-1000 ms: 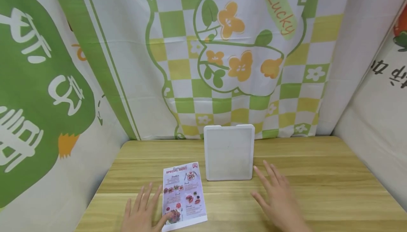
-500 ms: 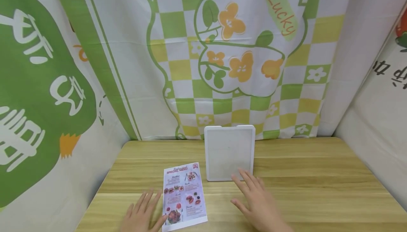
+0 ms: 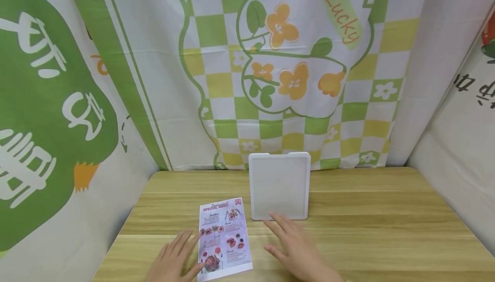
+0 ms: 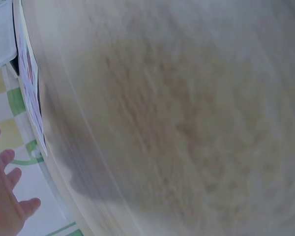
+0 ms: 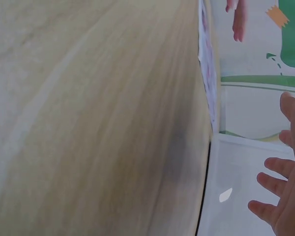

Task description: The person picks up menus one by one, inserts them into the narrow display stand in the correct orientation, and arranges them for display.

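A printed menu sheet [image 3: 225, 239] headed "Special Menu" lies flat on the wooden table. Behind it and to its right is a white rectangular frame with a pale panel [image 3: 280, 186], standing upright. My left hand [image 3: 174, 258] is spread at the menu's lower left edge, its thumb tip over or touching the sheet's corner. In the left wrist view, the left hand [image 4: 2, 191] appears with fingers apart. To the right of the menu, my right hand [image 3: 295, 247] hovers with straight fingers overlapping the frame's lower edge; contact cannot be told. The right wrist view shows the right hand [image 5: 292, 177] holding nothing.
The wooden table [image 3: 379, 222] extends on both sides of the hands. A green and yellow checked curtain [image 3: 290, 80] hangs behind it. Printed cloths [image 3: 50, 114] enclose the sides.
My right hand has moved left, from the right of the white frame to a place in front of it, nearer the menu. The left hand has shifted only slightly; menu and frame stay put.
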